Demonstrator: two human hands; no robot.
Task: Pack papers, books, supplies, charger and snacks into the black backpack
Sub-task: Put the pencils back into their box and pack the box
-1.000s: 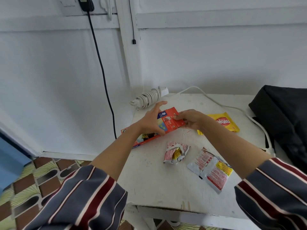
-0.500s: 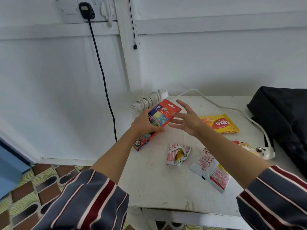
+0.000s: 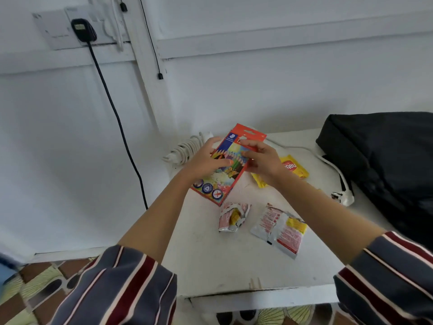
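Observation:
A red box of coloured pencils (image 3: 222,181) is tilted up above the white table (image 3: 222,259), its picture side facing me. My left hand (image 3: 206,160) grips its left edge, thumb on the front. My right hand (image 3: 260,160) holds the box's right edge with curled fingers. The black backpack (image 3: 384,165) lies at the table's right end. A yellow snack packet (image 3: 293,166) lies beyond my right wrist. A crumpled red-and-white snack wrapper (image 3: 233,216) and a flat red-and-white sachet (image 3: 281,229) lie nearer me. A white charger cable (image 3: 328,160) ends in a plug (image 3: 344,195) beside the backpack.
A coiled white cord (image 3: 185,150) sits at the table's back left corner. A black plug (image 3: 82,29) in a wall socket trails a black cable (image 3: 117,118) down the white wall. Patterned floor tiles (image 3: 35,285) lie left of the table.
The pencil box has been lifted from lying flat on the table and tilted upright. My right hand, open half a second ago, now holds its right edge.

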